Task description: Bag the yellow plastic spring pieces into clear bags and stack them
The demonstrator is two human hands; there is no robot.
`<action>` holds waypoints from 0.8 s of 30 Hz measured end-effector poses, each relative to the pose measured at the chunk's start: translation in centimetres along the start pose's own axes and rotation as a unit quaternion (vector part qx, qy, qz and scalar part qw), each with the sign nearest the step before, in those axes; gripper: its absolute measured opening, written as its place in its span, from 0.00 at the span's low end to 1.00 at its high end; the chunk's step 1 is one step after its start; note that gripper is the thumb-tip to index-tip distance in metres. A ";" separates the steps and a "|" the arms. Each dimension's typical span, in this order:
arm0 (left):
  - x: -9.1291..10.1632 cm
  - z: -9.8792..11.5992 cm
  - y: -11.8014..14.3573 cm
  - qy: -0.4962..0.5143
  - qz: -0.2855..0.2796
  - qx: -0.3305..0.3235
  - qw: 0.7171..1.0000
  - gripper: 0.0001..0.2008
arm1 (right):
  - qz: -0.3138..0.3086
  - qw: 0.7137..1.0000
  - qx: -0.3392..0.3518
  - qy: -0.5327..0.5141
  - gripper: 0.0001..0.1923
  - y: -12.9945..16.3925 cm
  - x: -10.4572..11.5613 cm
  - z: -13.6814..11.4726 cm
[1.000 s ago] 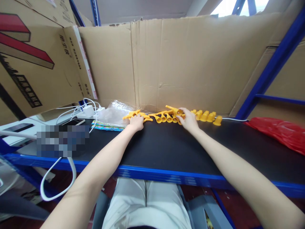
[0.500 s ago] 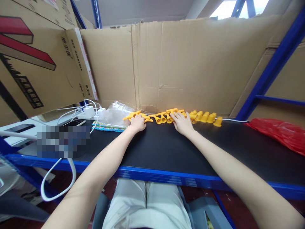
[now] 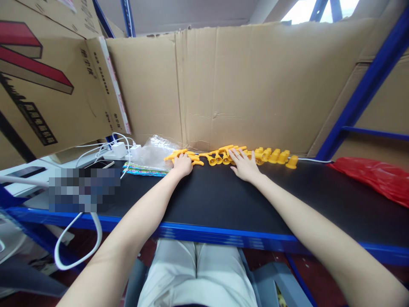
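At the back of the black tabletop, my left hand (image 3: 182, 165) lies on a small heap of yellow stick-like plastic pieces (image 3: 197, 162). Its fingers are slightly bent over them and their tips are partly hidden. My right hand (image 3: 245, 165) is open, fingers spread, touching the yellow pieces (image 3: 227, 148) at the middle of the row. Between the hands, several yellow funnel-shaped pieces (image 3: 212, 160) lie with their round mouths towards me. Right of my right hand stand several yellow cup-shaped pieces (image 3: 291, 162), wide end down.
A clear plastic bag (image 3: 156, 153) lies over a colourful packet (image 3: 143, 170) on the left. White chargers (image 3: 119, 149) with cables stand beside it. A red plastic bag (image 3: 373, 175) lies at the right. Behind rises a cardboard wall (image 3: 255, 89); a blue edge (image 3: 223, 234) borders the table's front.
My right hand has shifted slightly and its fingers lie farther over the yellow pieces, thumb more apart. My left hand has barely moved. The whole view has shifted a little.
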State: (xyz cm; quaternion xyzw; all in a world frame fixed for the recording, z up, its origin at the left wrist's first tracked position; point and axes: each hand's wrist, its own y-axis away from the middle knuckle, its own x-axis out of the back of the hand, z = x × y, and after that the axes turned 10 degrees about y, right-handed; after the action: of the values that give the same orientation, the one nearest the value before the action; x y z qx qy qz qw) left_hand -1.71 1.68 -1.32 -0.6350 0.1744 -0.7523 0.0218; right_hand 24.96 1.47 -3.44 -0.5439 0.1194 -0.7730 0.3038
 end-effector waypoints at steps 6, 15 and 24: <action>-0.2 -0.1 -0.4 0.032 0.019 0.023 0.999 0.16 | 0.010 1.000 -0.008 -0.022 0.30 -0.1 0.8 0.3; 1.5 0.7 0.2 0.050 0.043 0.050 0.997 0.13 | 0.111 0.977 -0.154 -0.099 0.25 -0.5 2.5 4.8; 1.9 1.4 0.0 0.055 0.036 -0.002 0.998 0.08 | 0.060 0.869 -0.465 -0.158 0.23 4.0 -2.1 13.3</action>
State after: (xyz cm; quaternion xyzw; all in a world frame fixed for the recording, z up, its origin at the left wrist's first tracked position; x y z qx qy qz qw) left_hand -0.77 0.89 0.67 -0.5864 0.1996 -0.7842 0.0376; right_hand 38.89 1.53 -2.02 -0.7290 0.4479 -0.5120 0.0763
